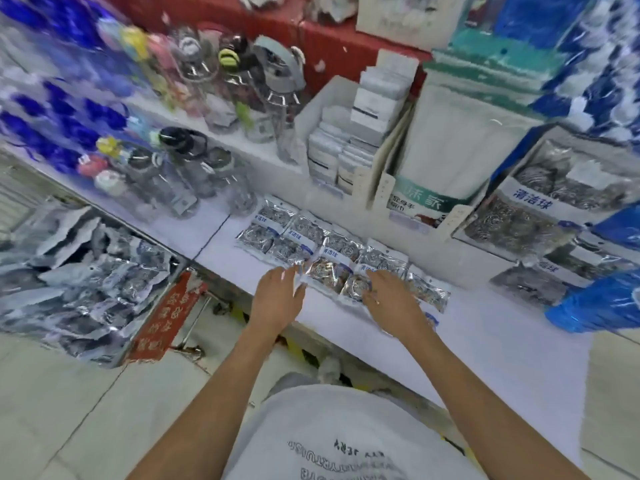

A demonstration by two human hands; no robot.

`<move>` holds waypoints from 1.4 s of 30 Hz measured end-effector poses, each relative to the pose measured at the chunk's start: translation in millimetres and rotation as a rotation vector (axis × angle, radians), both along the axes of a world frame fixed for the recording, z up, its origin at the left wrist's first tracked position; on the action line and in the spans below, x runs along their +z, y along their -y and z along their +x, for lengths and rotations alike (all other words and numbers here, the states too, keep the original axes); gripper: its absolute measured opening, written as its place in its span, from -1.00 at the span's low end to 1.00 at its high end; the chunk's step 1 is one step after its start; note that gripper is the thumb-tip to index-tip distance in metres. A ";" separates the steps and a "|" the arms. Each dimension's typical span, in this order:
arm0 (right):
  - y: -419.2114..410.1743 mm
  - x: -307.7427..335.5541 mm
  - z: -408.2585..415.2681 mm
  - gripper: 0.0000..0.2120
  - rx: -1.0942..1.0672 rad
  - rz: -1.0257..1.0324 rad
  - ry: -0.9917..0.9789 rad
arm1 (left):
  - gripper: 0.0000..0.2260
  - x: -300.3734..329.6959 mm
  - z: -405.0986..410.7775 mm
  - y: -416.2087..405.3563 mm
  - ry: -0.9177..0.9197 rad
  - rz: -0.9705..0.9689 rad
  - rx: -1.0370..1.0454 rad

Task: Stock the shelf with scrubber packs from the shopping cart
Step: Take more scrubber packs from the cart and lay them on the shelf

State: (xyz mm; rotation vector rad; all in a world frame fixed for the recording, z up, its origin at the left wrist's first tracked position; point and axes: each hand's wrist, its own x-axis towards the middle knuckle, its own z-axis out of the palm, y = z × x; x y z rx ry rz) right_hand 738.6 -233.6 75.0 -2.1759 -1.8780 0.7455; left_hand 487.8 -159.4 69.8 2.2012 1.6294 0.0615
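Observation:
Several silvery scrubber packs (332,258) lie in an overlapping row on the white shelf (485,327), running from upper left to lower right. My left hand (278,296) reaches to the front edge of a middle pack, fingers extended and touching its corner. My right hand (391,299) lies flat with spread fingers on the packs toward the row's right end. The shopping cart (86,271) stands to the left, heaped with more scrubber packs. The picture is blurred.
Clear water bottles (194,168) stand on the shelf and the tier above at left. White boxes (349,140), a cloth pack (446,147) and a box of scrubber packs (543,206) line the back. Blue bags (602,303) sit at right. A red sign (166,317) hangs on the cart.

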 end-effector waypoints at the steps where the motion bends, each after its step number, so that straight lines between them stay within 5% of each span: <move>1: -2.3 4.5 -10.6 -0.56 0.057 0.036 0.007 | -0.51 2.9 -14.0 8.9 -0.011 0.011 0.039; 9: -8.7 22.4 -105.9 -0.48 0.394 0.129 0.002 | -0.57 27.3 -107.6 98.2 -0.020 0.077 0.360; 13: -3.5 17.8 -156.3 -0.24 0.511 0.079 -0.052 | -0.60 27.2 -157.3 129.4 -0.027 0.075 0.527; 16: -5.9 11.9 -194.2 -0.56 0.594 0.027 -0.020 | -0.64 22.4 -194.7 143.3 -0.032 0.101 0.653; 20: -15.9 -1.0 -244.7 -0.32 0.655 -0.040 -0.063 | -0.64 14.6 -238.5 149.6 0.030 0.099 0.799; 34: -145.7 -6.9 -440.3 -0.64 0.744 -0.088 -0.104 | -0.53 -15.8 -380.2 85.2 0.327 -0.081 1.097; 42: -235.8 -35.8 -526.8 -0.47 0.630 -0.299 -0.172 | -0.53 -38.6 -446.1 -1.3 0.494 -0.185 1.278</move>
